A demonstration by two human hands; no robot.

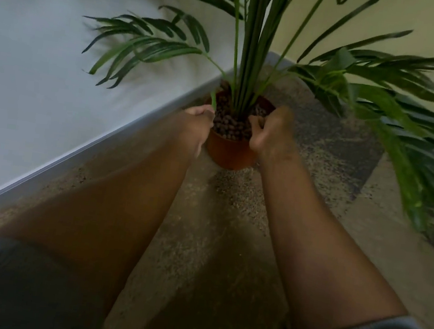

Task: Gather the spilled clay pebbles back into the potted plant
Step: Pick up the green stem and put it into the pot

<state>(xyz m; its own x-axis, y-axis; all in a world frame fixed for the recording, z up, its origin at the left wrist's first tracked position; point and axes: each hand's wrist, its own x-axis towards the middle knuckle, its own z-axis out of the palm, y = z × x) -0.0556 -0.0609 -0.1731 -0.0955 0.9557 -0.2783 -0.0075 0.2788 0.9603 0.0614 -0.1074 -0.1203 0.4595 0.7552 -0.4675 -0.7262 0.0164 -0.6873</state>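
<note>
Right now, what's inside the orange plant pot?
The orange pot is filled to the rim with brown clay pebbles, green palm stems rising from the middle. Whatever lies beneath the pebbles is covered.

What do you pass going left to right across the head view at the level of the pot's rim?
White wall → baseboard → left hand → clay pebbles in the pot → right hand → carpet → palm fronds.
</note>
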